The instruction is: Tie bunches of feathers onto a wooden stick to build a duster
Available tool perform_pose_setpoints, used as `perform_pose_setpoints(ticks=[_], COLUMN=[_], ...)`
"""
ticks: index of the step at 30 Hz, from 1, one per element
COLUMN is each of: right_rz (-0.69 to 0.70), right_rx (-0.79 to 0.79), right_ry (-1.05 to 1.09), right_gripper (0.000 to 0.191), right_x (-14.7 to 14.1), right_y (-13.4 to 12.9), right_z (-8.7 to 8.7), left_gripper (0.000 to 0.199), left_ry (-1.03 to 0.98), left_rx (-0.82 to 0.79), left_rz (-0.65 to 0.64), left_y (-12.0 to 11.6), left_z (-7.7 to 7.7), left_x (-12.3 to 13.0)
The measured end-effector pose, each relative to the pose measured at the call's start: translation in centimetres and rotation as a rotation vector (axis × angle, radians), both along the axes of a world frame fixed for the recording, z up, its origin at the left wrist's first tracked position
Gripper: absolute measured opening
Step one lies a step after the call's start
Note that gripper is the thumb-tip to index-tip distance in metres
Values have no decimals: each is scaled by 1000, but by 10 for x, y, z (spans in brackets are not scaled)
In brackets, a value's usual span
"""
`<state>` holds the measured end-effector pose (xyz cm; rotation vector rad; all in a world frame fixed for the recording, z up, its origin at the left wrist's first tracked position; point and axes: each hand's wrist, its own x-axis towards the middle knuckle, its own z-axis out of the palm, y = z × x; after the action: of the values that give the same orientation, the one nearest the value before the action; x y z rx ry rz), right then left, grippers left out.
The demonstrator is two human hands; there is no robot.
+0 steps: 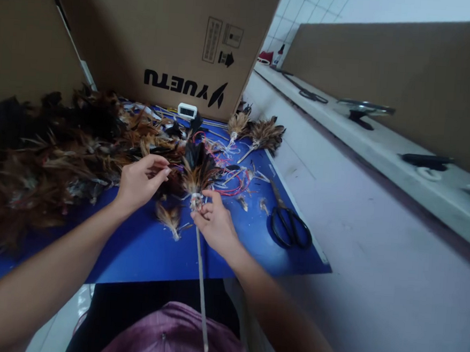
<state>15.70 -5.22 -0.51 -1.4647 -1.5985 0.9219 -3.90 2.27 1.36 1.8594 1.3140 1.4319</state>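
A feather duster (pixel 196 178) is in front of me, its brown and black feathers pointing away and its thin pale stick (pixel 200 286) running down toward my lap. White binding wraps the base of the feathers. My right hand (pixel 215 223) is closed on the duster at this bound neck. To the left of the feathers, my left hand (pixel 141 183) is raised with thumb and forefinger pinched together; what they hold, possibly a thin thread, I cannot make out. A loose feather tuft (pixel 169 219) lies on the blue table (pixel 140 260) below and between the hands.
A large feather pile (pixel 67 153) covers the table's left side. Black scissors (pixel 290 225) lie at the right. Behind are red strings (pixel 238 187), feather bundles (pixel 266 132), a small white digital display (pixel 187 111) and a tall cardboard box (pixel 156 36). A ledge (pixel 331 115) runs along the right wall.
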Motion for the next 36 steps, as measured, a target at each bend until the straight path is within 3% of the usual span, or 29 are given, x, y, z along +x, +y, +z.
perform_pose_setpoints(ticks=[6,11,13,16,22,26,28,30,34,36], right_rz=[-18,80,125,187,302,262,187,213,632,744], right_rx=[85,76,85,81,16,105,214,365,615,650], right_ry=[400,663,750,848,959,743,467,113,-468,-631], right_gripper=[45,47,45,43,43,33,28,24,30,33], right_x=[7,-2,-8,-17,-32,-27,-20,-13,-6,-5], right_y=[9,26,34,45,59,65,58,43,9,5], right_z=[24,46,48,45,43,39,31,20,3,-2], left_gripper=[22,35,38,39,27,24,24,23,23,22], left_ry=[-253,-423,-454,-554,-691,-737,-727,-719,-719,-720], left_rx=[-208,-523,-675,-781,-779,-692,-637,-572,-502,-494], left_rz=[-95,-427,-589,-731,-726,-654,-604,-543,-421,-383], left_y=[-3,-18,-26,-34,-35,-28,-24,-19,-11,-9], left_z=[7,11,11,10,12,17,20,22,26,27], left_x=[3,12,16,21,22,18,13,7,-3,-5])
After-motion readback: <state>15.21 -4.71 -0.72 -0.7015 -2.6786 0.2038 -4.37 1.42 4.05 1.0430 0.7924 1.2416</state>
